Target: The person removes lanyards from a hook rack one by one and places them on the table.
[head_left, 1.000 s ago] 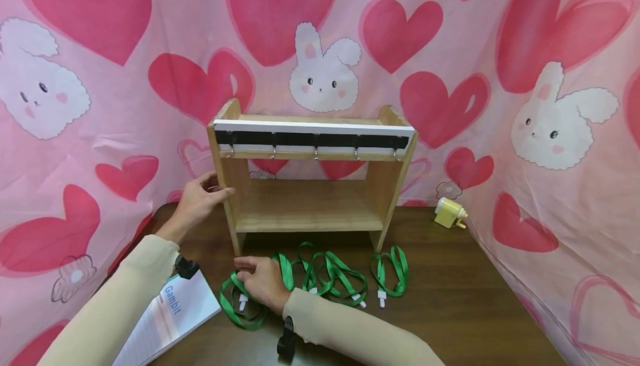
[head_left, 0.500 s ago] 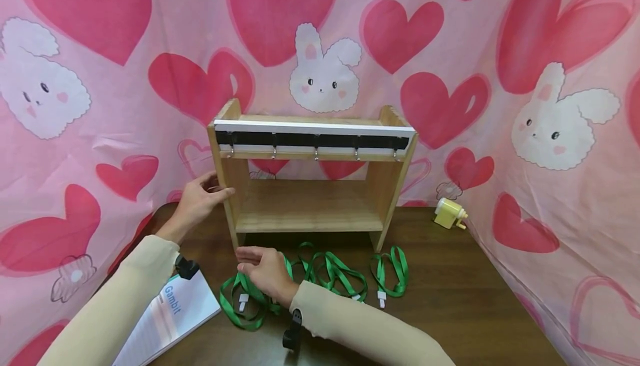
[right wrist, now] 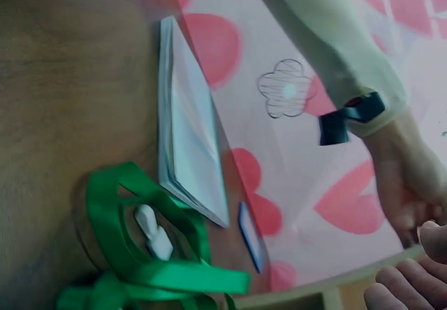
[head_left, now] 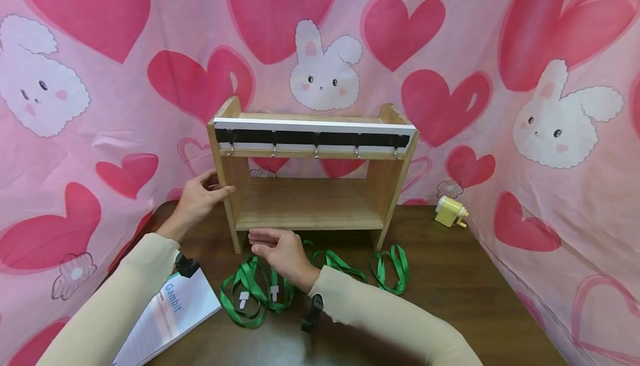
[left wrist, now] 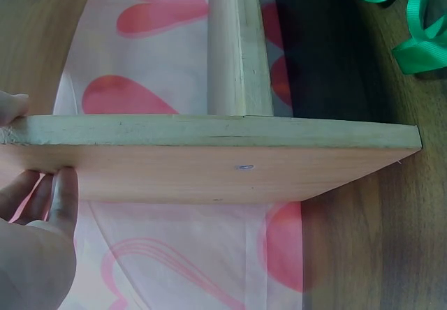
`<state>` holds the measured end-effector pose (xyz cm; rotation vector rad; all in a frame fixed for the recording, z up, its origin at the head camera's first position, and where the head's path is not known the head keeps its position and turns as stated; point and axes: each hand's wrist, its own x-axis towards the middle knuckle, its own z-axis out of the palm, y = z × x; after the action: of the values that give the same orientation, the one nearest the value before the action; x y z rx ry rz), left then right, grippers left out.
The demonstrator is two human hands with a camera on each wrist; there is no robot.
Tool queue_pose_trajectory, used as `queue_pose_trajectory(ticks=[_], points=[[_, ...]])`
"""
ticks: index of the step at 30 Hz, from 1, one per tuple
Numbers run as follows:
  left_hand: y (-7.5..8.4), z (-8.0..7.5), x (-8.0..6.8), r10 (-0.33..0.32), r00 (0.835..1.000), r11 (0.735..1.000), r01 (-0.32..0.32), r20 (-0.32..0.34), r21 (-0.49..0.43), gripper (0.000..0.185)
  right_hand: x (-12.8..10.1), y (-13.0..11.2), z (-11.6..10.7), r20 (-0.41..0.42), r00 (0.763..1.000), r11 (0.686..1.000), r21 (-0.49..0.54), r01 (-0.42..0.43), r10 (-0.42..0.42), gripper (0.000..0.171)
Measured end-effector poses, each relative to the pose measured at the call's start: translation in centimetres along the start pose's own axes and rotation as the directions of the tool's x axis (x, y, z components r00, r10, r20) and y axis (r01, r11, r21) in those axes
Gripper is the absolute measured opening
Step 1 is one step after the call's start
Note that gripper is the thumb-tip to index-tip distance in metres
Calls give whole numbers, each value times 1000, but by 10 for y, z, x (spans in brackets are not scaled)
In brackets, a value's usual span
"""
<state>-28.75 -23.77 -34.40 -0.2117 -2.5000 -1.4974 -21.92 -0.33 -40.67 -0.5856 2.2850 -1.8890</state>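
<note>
- A green lanyard (head_left: 274,287) is pinched by the right hand (head_left: 281,252) and lifted a little off the table (head_left: 450,310). Its strap hangs down from the fingers, and a white clip is seen near its low end.
- The right hand is held just in front of the bottom board of the wooden rack (head_left: 310,177), close to the left post.
- The left side board of the rack is held by the left hand (head_left: 197,202). The thumb is laid on the front edge and the fingers (left wrist: 59,205) are wrapped round the outside.
- More green lanyards (head_left: 390,269) are left lying on the table in front of the rack, some tangled together.
- A row of small metal hooks (head_left: 316,152) is fixed under the black and white strip at the top of the rack.
- A book (head_left: 167,321) is seen near the left arm at the table's edge.
- A yellow sharpener (head_left: 449,212) is set well off to the right, by the pink cloth (head_left: 550,133) with hearts and bunnies.
</note>
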Motion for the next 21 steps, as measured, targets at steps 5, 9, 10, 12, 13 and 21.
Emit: queue_pose_trajectory(ticks=[5,9,10,12,13,21], points=[[0,-1,0,-7,1000,1000,7,9,2,72,-1,-8,-20,-15,1000,999,28,26,-25,35],[0,-2,0,-11,1000,1000,11,12,10,73,-1,-14,-36,-33,998,997,59,47,-45,35],[0,-3,0,-12,1000,1000,12,11,11,73,-2,-15,-40,-37,998,997,56,57,-56,35],[0,-4,0,-15,1000,1000,14,11,15,73,-2,-17,-48,-42,997,996,53,72,-69,35],[-1,-4,0,-15,1000,1000,15,11,15,73,-3,-18,-52,-45,996,996,51,79,-77,35],[-2,-3,0,-14,1000,1000,14,21,9,73,-11,-27,-87,-123,988,995,32,95,-90,35]])
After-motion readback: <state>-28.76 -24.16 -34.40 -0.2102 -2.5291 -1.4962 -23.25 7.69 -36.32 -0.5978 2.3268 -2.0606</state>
